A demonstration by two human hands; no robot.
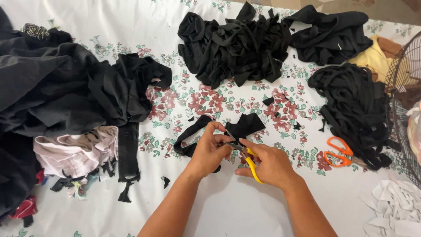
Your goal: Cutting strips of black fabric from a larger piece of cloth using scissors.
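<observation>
My left hand (pixel 209 149) pinches a piece of black fabric (pixel 245 125) that loops out to the left on the floral sheet (pixel 210 103). My right hand (pixel 269 164) grips yellow-handled scissors (pixel 251 163), their blades pointing up-left into the fabric just beside my left fingers. Both hands meet at the middle of the view, low over the sheet.
Black fabric is heaped at the left (pixel 61 87), top centre (pixel 234 44) and top right (pixel 333 33). A mound of black strips (pixel 351 105) lies right, with orange scissors (pixel 337 152) beside it. A fan grille (pixel 405 96) stands at the right edge. White scraps (pixel 394 208) lie bottom right.
</observation>
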